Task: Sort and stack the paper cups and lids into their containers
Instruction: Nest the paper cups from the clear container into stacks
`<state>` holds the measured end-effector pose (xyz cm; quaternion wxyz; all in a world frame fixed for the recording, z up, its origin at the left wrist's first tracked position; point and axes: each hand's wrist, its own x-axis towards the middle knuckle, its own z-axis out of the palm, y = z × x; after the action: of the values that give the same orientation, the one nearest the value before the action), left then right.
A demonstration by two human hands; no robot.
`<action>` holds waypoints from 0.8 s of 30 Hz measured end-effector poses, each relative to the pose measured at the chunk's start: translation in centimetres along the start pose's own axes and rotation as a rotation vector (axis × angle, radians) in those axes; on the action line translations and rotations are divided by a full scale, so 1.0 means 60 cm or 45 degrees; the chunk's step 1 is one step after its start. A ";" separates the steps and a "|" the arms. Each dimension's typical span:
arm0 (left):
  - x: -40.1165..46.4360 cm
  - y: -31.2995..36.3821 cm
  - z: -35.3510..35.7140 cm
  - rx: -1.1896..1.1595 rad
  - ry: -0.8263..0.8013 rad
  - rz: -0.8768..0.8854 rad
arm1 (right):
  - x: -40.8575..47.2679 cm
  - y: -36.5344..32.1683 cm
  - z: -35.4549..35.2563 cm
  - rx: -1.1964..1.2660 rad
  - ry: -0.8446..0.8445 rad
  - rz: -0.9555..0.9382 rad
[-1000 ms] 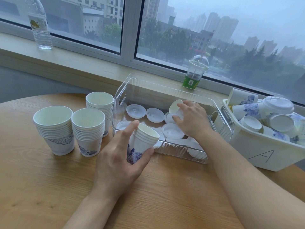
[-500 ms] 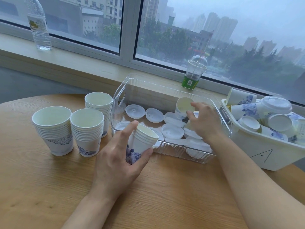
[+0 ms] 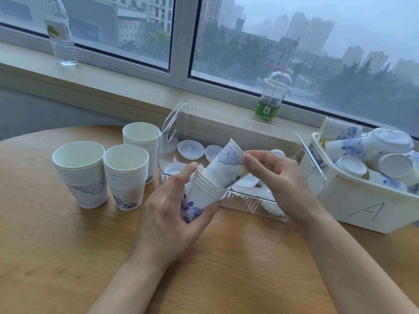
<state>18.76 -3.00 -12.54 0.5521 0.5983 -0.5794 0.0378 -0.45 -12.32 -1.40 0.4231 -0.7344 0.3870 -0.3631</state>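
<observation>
Cups: we're mid-sort, maybe past halfway. Three stacks [image 3: 123, 175] stand on the table [image 3: 68, 257] left of the clear bin [image 3: 240, 125]. Our left hand [image 3: 172, 220] has its grip wrapped round a short nested stack [image 3: 204, 192], tilted toward the right. Right hand [image 3: 278, 180] pinches one loose cup [image 3: 226, 165] near its rim, base already inside the top of that stack but not seated, leaning off-axis.

Lids [image 3: 191, 149] lie loose on the clear bin's floor, several visible, not stacked as far as we can see; some are hidden behind our hands.

Left to do: white bin "A" [image 3: 362, 209] on the right holds a jumble of cups on their sides, at least one with its lid on [image 3: 390, 139]. Those need de-lidding, nesting, lids dropped in the clear bin. Whether the table stacks go into a container later, we can't tell.

Next, by our read: square up the loose cup and push it home.
</observation>
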 end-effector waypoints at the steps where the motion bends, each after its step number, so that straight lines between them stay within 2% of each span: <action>1: 0.000 0.000 0.000 -0.001 -0.006 0.003 | -0.002 0.001 0.005 -0.008 -0.013 0.011; 5: 0.001 0.002 0.000 -0.014 -0.016 0.016 | -0.004 0.010 0.021 -0.026 -0.068 0.048; 13: 0.002 0.002 0.001 -0.048 -0.011 0.061 | -0.012 0.011 0.039 -0.273 -0.189 0.023; 24: 0.000 -0.001 0.004 -0.015 -0.038 0.135 | -0.013 0.010 0.036 -0.439 -0.205 -0.042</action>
<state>18.67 -3.19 -12.71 0.5441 0.5640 -0.6187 0.0549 0.93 -11.07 -2.91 0.3146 -0.8290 0.3962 -0.2382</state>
